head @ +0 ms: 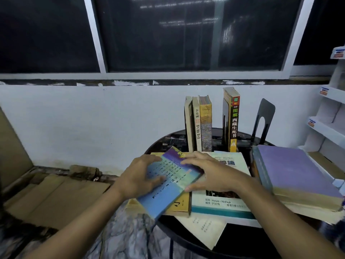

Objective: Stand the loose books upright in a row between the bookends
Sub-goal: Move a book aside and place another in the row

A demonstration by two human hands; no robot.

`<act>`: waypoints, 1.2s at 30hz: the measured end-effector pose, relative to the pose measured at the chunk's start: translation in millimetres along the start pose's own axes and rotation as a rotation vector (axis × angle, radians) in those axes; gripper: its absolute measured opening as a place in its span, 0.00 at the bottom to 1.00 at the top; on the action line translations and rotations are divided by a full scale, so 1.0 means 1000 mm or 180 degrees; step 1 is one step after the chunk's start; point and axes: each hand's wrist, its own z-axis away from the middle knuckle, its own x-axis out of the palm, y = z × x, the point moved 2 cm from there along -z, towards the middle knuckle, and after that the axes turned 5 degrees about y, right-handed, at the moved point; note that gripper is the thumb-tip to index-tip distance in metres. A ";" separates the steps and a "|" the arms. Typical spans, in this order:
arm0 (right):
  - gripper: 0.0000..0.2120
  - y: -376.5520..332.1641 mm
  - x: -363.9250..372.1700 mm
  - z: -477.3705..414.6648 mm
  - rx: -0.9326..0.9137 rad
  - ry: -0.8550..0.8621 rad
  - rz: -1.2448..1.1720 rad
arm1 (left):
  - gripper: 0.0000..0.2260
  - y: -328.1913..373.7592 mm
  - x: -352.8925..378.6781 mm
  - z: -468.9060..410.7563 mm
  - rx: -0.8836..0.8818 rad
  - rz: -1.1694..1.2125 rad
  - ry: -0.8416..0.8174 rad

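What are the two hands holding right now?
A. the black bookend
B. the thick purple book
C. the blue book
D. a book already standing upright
C: the left hand and the right hand grip the blue book by its two sides, tilted above the flat books, while the purple book lies untouched to the right.

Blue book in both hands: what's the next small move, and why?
Probably tip the blue book upright and stand it between the three standing books and the tall book. The left hand and right hand grip its edges, it sits tilted over the flat pile, and that space looks free.
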 end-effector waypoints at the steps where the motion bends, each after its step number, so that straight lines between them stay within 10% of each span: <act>1: 0.42 0.001 0.002 0.000 0.0020 -0.0013 -0.0010 | 0.29 -0.004 0.001 0.006 -0.0083 -0.0064 0.0006; 11: 0.37 -0.001 0.012 0.003 0.0055 0.0033 0.0118 | 0.44 -0.018 0.002 0.048 -0.0427 0.0223 -0.0075; 27: 0.20 -0.012 0.024 0.008 -0.1108 0.0522 0.0449 | 0.28 -0.025 -0.004 0.043 -0.0665 0.0460 0.0297; 36: 0.14 -0.009 0.017 0.010 -0.1585 0.1687 0.0588 | 0.14 -0.020 -0.026 0.029 -0.0747 0.1877 0.0937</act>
